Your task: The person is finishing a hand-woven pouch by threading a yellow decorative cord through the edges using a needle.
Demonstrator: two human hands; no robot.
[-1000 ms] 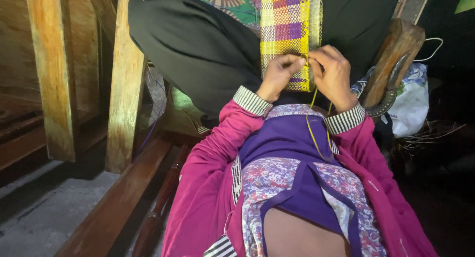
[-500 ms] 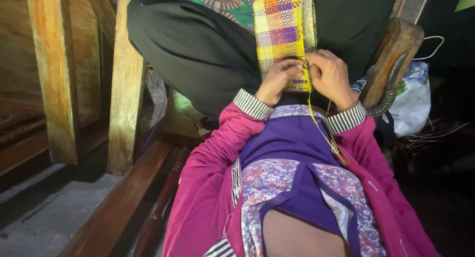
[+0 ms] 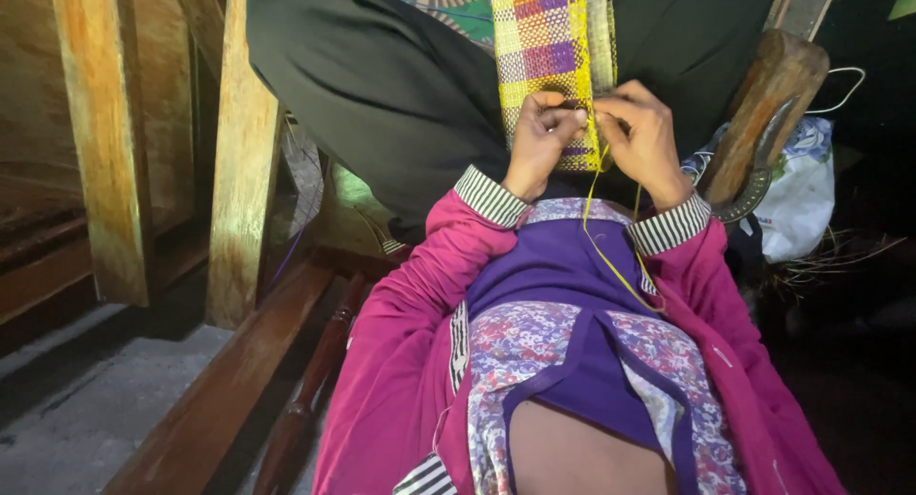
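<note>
The woven yellow-and-purple band (image 3: 546, 51) hangs upright at the far middle, against dark cloth draped behind it. Its lower edge sits between both hands: the left hand (image 3: 542, 137) curls nearly closed, pinching the weave, and the right hand (image 3: 644, 137) pinches beside it, fingers bent. A thin yellow strand (image 3: 601, 252) trails nearward over the purple lap. Wooden posts (image 3: 243, 161) stand left.

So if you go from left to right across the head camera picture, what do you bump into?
Pale wooden post → second wooden post → left hand → yellow strand → right hand → wooden handle → white plastic bag.
</note>
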